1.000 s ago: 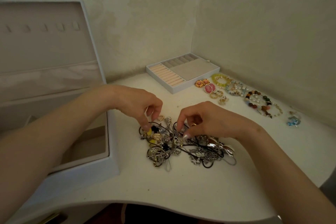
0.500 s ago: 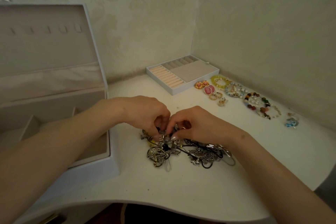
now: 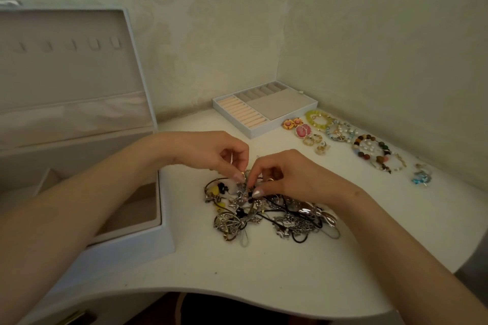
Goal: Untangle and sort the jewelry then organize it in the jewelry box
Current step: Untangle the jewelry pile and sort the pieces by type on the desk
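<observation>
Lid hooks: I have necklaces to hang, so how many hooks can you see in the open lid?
5 hooks in one row across the jewelry box lid: leftmost, second, third, fourth, rightmost. More may be hidden past the left edge.

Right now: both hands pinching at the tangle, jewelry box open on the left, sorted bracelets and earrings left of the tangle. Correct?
Wrong side. Head view shows the sorted bracelets and earrings right of the tangle, along the wall. Rest holds: left hand and right hand pinch at the tangle, jewelry box open on the left.
</observation>
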Available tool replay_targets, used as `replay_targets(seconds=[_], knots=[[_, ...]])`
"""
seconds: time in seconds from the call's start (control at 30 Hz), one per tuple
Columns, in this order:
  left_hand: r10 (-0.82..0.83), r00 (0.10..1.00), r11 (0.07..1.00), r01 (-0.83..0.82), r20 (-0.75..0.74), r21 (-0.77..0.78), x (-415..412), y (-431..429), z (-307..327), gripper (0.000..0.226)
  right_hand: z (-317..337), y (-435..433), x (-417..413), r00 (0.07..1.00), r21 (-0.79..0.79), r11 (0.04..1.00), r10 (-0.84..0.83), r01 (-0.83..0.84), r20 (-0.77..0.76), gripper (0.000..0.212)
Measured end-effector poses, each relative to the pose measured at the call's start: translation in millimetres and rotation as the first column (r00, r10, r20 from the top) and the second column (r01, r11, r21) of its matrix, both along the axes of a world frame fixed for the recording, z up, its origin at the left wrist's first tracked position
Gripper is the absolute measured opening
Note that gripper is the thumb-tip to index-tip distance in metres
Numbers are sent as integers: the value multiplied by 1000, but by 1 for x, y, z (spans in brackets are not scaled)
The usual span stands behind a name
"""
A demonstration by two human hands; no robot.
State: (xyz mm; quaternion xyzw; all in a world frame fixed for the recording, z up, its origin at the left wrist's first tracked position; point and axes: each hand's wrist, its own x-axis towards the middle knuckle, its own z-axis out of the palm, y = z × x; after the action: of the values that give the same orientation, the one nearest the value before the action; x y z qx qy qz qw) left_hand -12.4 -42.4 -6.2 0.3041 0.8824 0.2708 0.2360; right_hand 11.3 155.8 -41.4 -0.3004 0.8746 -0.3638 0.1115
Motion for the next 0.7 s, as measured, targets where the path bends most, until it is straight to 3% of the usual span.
replay_targets(seconds=[0.23, 0.47, 0.7], knots=[[211, 974, 960, -223, 85, 168, -4, 29, -1, 8, 10, 13, -7, 971, -146, 961, -224, 234, 82, 28], [313, 918, 920, -357, 243, 161, -22, 108, -13, 12, 6, 75, -19, 798, 20, 799, -602, 602, 19, 23], [394, 904, 905, -413, 166, 104, -36, 163, -34, 14, -5, 91, -31, 754, 86, 749, -654, 657, -64, 15]])
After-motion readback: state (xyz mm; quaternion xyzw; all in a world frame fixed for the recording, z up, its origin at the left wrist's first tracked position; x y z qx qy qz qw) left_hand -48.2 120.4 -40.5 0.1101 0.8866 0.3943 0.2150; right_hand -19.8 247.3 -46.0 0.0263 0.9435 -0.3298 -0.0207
